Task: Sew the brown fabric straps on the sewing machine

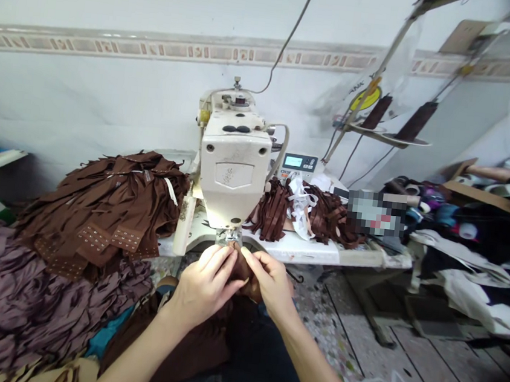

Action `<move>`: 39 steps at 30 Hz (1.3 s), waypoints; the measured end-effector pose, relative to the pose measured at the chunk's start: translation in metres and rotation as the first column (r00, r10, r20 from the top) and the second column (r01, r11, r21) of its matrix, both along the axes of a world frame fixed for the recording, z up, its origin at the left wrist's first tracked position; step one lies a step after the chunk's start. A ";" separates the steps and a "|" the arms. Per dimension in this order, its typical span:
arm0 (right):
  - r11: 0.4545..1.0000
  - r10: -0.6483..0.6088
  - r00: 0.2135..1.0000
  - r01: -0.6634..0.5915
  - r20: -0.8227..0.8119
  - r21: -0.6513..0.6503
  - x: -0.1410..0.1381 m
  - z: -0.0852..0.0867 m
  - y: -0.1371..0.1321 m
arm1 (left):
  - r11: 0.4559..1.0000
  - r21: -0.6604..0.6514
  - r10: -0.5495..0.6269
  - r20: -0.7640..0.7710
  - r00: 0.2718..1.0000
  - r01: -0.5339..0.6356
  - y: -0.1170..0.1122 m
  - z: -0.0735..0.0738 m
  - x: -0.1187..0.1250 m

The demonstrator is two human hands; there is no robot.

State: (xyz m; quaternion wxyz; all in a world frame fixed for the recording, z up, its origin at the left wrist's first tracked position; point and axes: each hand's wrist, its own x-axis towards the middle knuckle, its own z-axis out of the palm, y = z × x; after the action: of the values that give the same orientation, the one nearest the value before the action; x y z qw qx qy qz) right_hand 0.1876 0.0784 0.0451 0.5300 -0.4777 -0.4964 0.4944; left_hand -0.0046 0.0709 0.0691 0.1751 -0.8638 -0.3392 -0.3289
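Observation:
A piece of brown fabric (241, 267) is pinched between my two hands, right at the needle area of a white sewing machine (236, 146). My left hand (209, 280) has its fingers closed on the fabric's left side, close to the metal presser foot (231, 235). From the right, my right hand (271, 281) grips the same fabric between thumb and fingers. Part of the fabric hangs below the hands, toward my lap. The fingers hide the exact edge being held.
Brown pieces with metal hooks or eyelets lie heaped (112, 200) at left, above mauve fabric (20, 300). Bundled brown straps (271, 211) and a control panel (298, 163) stand at right. A thread stand (402, 30) holds dark cones (417, 121). Spools crowd the far right.

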 end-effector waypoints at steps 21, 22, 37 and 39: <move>0.986 -0.022 0.975 -0.016 -0.222 -0.167 0.011 -0.037 -0.006 | 0.968 -0.237 0.018 0.384 0.923 0.079 -0.018 -0.019 -0.009; 0.982 -0.038 0.969 -0.009 -0.243 -0.187 0.014 -0.040 -0.006 | 0.969 -0.240 0.049 0.437 0.898 0.064 -0.025 -0.022 -0.011; 0.901 -0.072 0.989 0.010 -0.128 -0.434 0.018 -0.133 -0.029 | 0.948 -0.209 0.312 0.477 0.822 -0.239 -0.019 -0.026 -0.084; 0.875 -0.032 0.994 -0.023 -0.105 -0.483 0.019 -0.150 -0.042 | 0.938 -0.225 0.344 0.496 0.797 -0.265 -0.014 -0.022 -0.096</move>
State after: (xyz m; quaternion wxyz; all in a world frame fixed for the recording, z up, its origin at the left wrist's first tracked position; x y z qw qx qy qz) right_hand 0.2071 0.0360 -0.1052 0.4214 -0.5683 -0.3264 0.6268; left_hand -0.1006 0.0569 0.0469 0.0630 -0.6840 -0.5316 -0.4956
